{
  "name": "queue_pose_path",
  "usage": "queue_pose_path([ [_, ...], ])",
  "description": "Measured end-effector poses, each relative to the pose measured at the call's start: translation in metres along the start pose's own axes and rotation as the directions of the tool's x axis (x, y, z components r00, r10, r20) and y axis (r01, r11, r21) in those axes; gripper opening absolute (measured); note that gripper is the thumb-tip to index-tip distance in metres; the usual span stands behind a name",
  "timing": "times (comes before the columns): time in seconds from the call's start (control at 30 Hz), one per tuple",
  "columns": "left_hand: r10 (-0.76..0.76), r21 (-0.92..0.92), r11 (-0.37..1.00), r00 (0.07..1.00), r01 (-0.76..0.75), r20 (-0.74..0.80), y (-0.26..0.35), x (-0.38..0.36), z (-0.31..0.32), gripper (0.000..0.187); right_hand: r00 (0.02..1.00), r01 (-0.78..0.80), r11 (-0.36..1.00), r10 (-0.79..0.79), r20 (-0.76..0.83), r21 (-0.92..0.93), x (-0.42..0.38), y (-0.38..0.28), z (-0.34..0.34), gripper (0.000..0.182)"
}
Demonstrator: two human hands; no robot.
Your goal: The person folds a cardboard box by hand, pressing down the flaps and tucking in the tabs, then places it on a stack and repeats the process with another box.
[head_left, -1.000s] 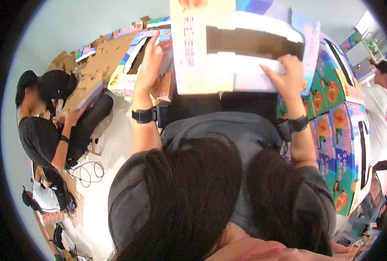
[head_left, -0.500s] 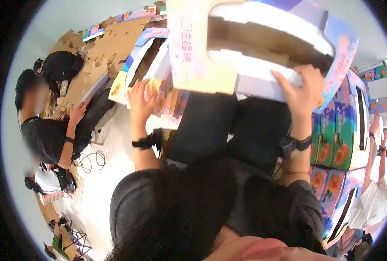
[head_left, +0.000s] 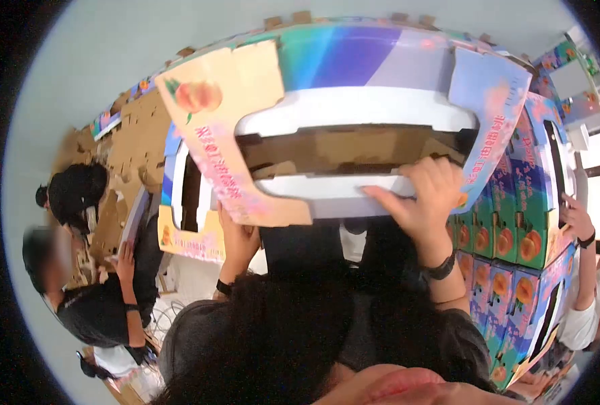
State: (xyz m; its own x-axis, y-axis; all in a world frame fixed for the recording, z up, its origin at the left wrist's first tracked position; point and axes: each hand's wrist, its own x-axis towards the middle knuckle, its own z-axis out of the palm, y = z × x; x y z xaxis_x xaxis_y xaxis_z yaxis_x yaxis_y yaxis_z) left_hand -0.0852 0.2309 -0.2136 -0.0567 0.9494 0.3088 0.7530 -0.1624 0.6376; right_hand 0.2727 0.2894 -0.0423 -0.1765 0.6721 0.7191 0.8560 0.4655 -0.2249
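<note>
The right hand's [head_left: 431, 202] fingers grasp the open-topped carton [head_left: 354, 104] at the right part of its near edge, curled over with the thumb flat along the white flap [head_left: 333, 187]. The left hand [head_left: 239, 239] is just beside and partly behind the carton's left cream panel [head_left: 222, 135]; I cannot tell whether its fingers grip or merely touch. Half a second ago that hand lay nearer the neighbouring carton [head_left: 192, 233] at left; now it is tucked in by the held carton, which sits lower in view with its whole top opening showing, so both hands flank it. The right wrist, wearing a black band [head_left: 441, 268], is bent inward, the back of the hand upward; the left forearm rises steeply. The carton is in front of the wearer's lap. To its right is a stack of printed cartons [head_left: 509, 226], with another person's hand [head_left: 576, 219] close beside; to its left, brown cardboard [head_left: 134, 142].
</note>
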Motion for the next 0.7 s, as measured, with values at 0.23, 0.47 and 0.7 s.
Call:
queue_pose_path([
  [0.23,-0.191,-0.184,0.967,0.98,0.177,-0.06,0.04,-0.036,-0.006,0.04,0.998,-0.046,0.999,0.046,-0.034,-0.011,-0.012,0.007,-0.007,0.043],
  [0.47,-0.379,-0.229,0.909,0.92,0.35,-0.097,0.101,-0.106,-0.044,0.041,0.997,-0.018,0.999,0.014,-0.082,-0.051,-0.034,0.032,-0.028,0.042],
  [0.7,-0.033,-0.492,0.871,0.999,0.009,-0.041,0.1,-0.044,-0.04,0.082,0.979,0.061,0.998,-0.066,-0.194,-0.029,-0.045,0.026,-0.033,0.038],
])
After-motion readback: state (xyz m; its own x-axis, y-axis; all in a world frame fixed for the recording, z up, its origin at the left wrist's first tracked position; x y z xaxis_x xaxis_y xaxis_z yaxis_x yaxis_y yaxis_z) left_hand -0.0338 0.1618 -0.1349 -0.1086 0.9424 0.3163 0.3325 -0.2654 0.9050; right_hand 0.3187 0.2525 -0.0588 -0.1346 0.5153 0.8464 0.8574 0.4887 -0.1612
